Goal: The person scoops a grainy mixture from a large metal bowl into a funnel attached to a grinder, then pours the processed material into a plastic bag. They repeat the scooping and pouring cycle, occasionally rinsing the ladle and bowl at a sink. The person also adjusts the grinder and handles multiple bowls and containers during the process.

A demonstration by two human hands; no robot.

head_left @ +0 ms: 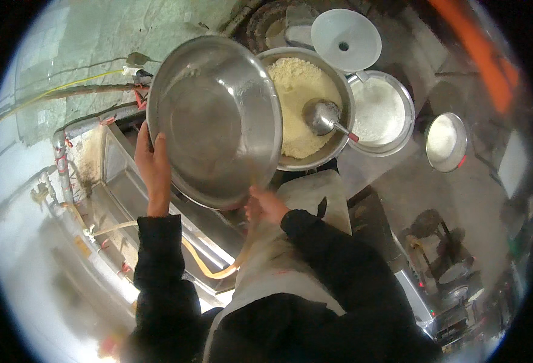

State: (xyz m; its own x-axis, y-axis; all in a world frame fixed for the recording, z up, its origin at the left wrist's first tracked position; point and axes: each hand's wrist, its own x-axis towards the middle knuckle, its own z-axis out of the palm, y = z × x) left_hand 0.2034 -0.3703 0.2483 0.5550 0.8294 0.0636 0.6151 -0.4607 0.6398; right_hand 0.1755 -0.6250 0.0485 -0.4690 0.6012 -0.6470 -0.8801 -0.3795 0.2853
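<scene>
A wide, shiny metal basin (209, 127) is tilted up in front of me, its inside facing me and no contents visible in it. My left hand (153, 166) grips its left rim, thumb on the near side and fingers behind. At the lower right rim my right hand (266, 206) is closed on the edge, slightly blurred. Just right of the basin, and partly covered by it, stands a large metal bowl (346, 130) of pale yellow, crumbly powder (300, 78). A metal scoop (321, 116) with a red-tipped handle lies on that powder.
Behind the powder bowl is a white funnel (346, 39). Farther right stand a metal pot (407, 109) of white powder and a smaller bowl (445, 142), also with white contents. A metal sink-like trough (139, 181) and pipes (61, 157) run along the left. An orange strip (484, 54) crosses the upper right.
</scene>
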